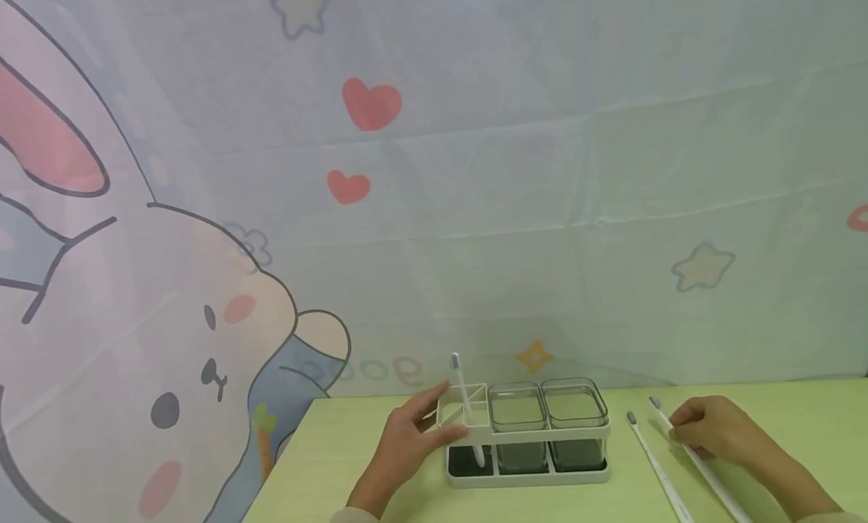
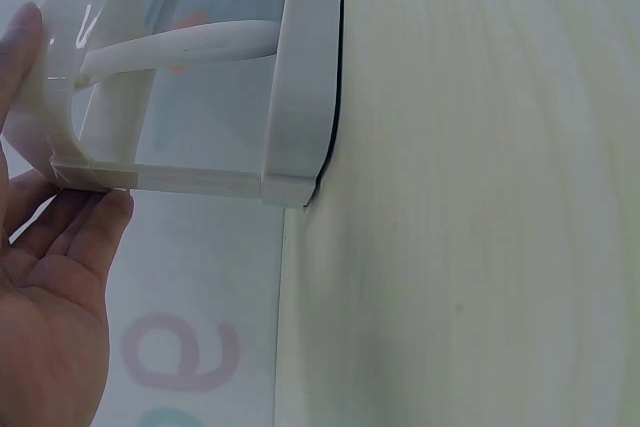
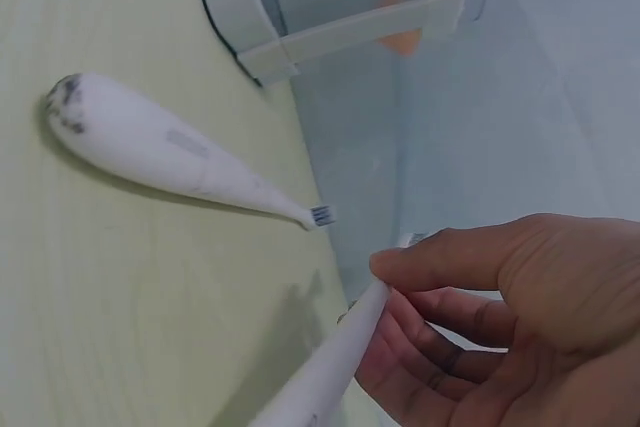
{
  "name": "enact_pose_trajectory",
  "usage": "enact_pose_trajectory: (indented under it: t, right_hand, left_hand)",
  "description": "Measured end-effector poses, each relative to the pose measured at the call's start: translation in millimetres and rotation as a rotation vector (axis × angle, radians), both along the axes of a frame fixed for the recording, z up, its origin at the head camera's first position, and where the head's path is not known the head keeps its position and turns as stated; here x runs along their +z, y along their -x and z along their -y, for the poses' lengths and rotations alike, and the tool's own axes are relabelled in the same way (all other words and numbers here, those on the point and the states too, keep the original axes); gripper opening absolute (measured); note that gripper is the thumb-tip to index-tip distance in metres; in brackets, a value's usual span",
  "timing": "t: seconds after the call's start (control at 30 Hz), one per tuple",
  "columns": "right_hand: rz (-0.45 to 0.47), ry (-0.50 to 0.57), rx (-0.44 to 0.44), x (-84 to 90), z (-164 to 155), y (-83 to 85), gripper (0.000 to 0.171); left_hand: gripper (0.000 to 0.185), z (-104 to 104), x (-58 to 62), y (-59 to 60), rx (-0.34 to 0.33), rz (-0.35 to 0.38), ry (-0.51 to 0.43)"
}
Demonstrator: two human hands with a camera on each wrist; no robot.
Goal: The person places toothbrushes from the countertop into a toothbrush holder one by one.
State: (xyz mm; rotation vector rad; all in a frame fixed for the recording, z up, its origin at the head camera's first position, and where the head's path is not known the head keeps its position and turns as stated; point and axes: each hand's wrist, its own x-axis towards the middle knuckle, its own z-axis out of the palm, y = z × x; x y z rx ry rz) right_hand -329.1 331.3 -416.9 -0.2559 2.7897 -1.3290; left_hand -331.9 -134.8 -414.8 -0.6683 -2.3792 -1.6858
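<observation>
My left hand (image 1: 405, 441) holds the left end of a white toothbrush holder (image 1: 529, 478), thumb in front and fingers at the back of its divided top. One white toothbrush (image 1: 463, 385) leans upright in that divided section; its handle (image 2: 200, 44) shows through the open side in the left wrist view. On the right, my right hand (image 1: 719, 431) pinches a second white toothbrush (image 3: 325, 372) below its head, with thumb and fingers. The held brush slants, and its lower end runs out of the right wrist view. A third toothbrush (image 3: 170, 147) lies on the table beside it.
Two clear square cups (image 1: 575, 404) sit in the holder's middle and right sections. Beneath everything is a pale yellow-green table (image 1: 366, 425). Behind its back edge hangs a cloth backdrop (image 1: 475, 282) printed with a rabbit, hearts and stars.
</observation>
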Motion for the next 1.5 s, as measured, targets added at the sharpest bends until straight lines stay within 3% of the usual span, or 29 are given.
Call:
enact_pose_trajectory:
  t: [0.63, 0.9, 1.5]
  right_hand:
    - [-0.108, 0.039, 0.033, 40.1, 9.7, -6.8, 0.02]
    - [-0.18, 0.03, -0.021, 55.0, 18.0, -13.9, 0.026]
    - [-0.462, 0.066, -0.107, 77.9, 68.0, -39.6, 0.03]
  left_hand:
    - [0.073, 1.5, 3.9, -2.4, -0.014, -0.016, -0.032]
    - [0.073, 1.5, 1.8, -1.9, -0.016, -0.02, -0.033]
    - [0.072, -1.2, 1.7, -1.8, -0.02, -0.017, -0.038]
